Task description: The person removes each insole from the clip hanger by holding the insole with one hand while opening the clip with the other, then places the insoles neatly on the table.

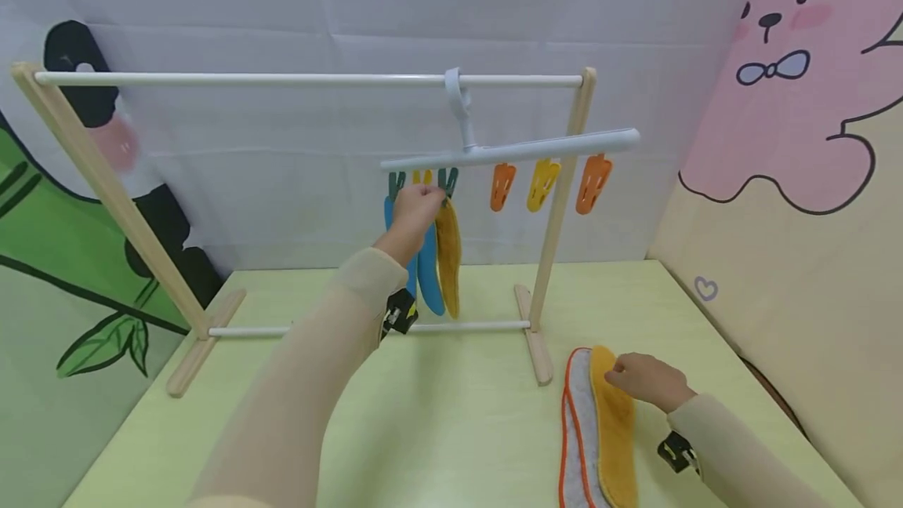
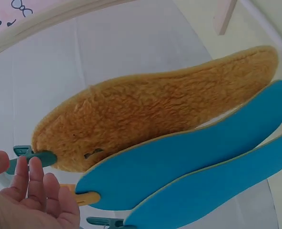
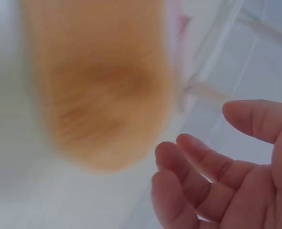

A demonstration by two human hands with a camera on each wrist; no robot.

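My left hand (image 1: 418, 210) is raised to the hanger bar, where its thumb and fingertips pinch a green clothespin (image 2: 34, 156). That clip bites the end of a fuzzy yellow-brown insole (image 2: 155, 100), which hangs down. Two blue-faced insoles (image 2: 188, 157) hang beside it, one from a yellow clothespin (image 2: 86, 198) and one from another green clothespin (image 2: 105, 222). My right hand (image 1: 652, 380) hovers by the upper end of a yellow insole (image 1: 615, 422) on the table; its fingers are loosely curled and hold nothing. Partly under that insole lie grey insoles with orange edges (image 1: 574, 429).
A white hanger (image 1: 536, 150) hooks over the top rod (image 1: 247, 80) of a wooden rack and tilts up to the right. Two orange clothespins (image 1: 502, 186) and a yellow one (image 1: 543, 184) dangle from its right half. The rack's right foot (image 1: 534, 343) stands near the grey insoles.
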